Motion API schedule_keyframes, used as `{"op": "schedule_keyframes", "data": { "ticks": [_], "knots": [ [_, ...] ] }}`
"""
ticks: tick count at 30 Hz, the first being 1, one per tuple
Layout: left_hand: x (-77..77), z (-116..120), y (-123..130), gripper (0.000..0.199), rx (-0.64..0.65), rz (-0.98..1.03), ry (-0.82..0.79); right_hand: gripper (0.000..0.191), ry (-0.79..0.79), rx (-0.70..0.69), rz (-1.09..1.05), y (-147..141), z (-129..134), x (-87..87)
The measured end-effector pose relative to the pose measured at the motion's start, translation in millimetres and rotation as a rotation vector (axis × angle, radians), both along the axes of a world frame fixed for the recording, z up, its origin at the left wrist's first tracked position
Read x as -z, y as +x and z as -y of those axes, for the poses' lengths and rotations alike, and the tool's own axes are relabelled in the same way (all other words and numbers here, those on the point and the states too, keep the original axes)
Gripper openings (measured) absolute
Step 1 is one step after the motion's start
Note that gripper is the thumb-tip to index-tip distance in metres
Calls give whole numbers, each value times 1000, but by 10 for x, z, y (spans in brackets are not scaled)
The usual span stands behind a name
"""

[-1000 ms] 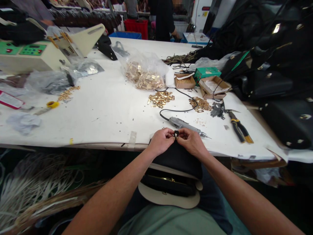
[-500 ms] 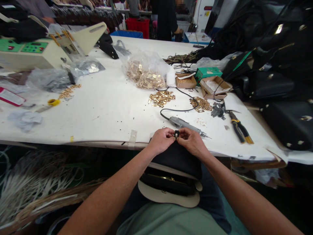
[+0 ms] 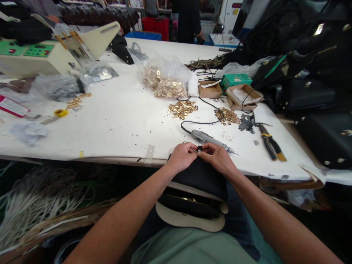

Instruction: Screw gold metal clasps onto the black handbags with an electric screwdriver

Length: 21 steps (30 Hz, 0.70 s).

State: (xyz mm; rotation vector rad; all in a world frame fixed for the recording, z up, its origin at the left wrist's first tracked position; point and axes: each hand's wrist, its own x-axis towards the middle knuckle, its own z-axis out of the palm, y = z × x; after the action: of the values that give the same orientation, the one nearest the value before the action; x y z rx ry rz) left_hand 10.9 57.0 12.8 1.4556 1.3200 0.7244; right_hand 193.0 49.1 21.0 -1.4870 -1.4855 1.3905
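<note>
OK: left hand (image 3: 181, 157) and right hand (image 3: 217, 157) are together, fingertips clamped from both sides on a small dark fitting (image 3: 199, 148), which is mostly hidden by the fingers. Fitting sits just above a black handbag (image 3: 199, 176) lying on the person's lap, right at the table edge. Bag has a cream flap (image 3: 187, 222) and a gold zip (image 3: 189, 200). Nearest tool is a grey electric screwdriver (image 3: 206, 139), lying on the white worktable (image 3: 110, 135) just past the right hand, black cord looping back behind it. Further up are two loose piles of gold buckles (image 3: 182, 109) (image 3: 227, 116), a clear plastic bag of gold fittings (image 3: 162, 82) and a small cardboard box (image 3: 209, 88). Right of those are an open cardboard box (image 3: 242, 97), a green box (image 3: 235, 80) and yellow-and-black handled snips (image 3: 271, 146). Black handbags (image 3: 313, 95) are heaped along the right side. A cream machine with a green control panel (image 3: 35, 60) stands far left; its lettering is too small to read, as is the red-and-white label (image 3: 13, 106) at the table's left edge. A co-worker in black (image 3: 188, 22) stands beyond the table.
</note>
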Motion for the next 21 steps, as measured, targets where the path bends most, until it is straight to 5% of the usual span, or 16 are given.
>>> {"op": "schedule_keyframes", "data": {
  "ticks": [15, 21],
  "knots": [
    [-27, -27, -40, 21, 48, 37, -40, 26, 79, 13, 86, -37, 6, -15],
    [-20, -42, -46, 22, 58, 31, -44, 33, 6, 0, -59, 17, 8, -3]
  ]
}}
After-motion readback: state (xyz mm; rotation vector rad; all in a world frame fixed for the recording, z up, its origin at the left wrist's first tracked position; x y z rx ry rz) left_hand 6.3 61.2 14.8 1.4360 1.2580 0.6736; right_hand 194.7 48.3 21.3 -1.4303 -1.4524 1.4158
